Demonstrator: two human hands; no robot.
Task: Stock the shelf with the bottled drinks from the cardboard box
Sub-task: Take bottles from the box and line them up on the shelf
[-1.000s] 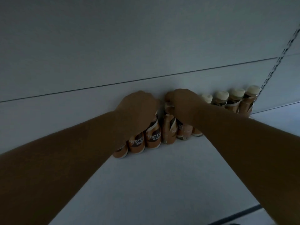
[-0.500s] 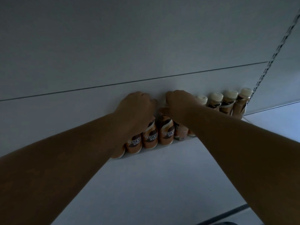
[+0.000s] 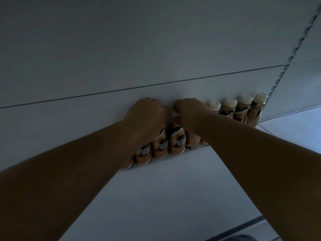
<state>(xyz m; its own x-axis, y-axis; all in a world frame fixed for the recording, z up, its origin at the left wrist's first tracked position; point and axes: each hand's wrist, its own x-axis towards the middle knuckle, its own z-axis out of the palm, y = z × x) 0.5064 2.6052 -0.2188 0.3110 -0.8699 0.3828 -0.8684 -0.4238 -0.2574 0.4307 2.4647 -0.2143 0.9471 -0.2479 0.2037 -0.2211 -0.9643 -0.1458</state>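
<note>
Your fingers [image 3: 177, 108] are curling over Nescafé bottles [image 3: 177, 143] at the shelf [image 3: 156, 197] back wall (row now straighter than a second ago); both hands are gripping caps, settling the row.

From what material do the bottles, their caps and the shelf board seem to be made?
Bottles: probably plastic, wrapped in glossy printed brown sleeves; the dim light leaves glass possible. Caps: cream, matte, likely plastic screw tops. Shelf board: smooth, pale, evenly painted, perhaps coated metal or laminate; I cannot tell which. The left hand and right hand cover several bottle tops.
</note>
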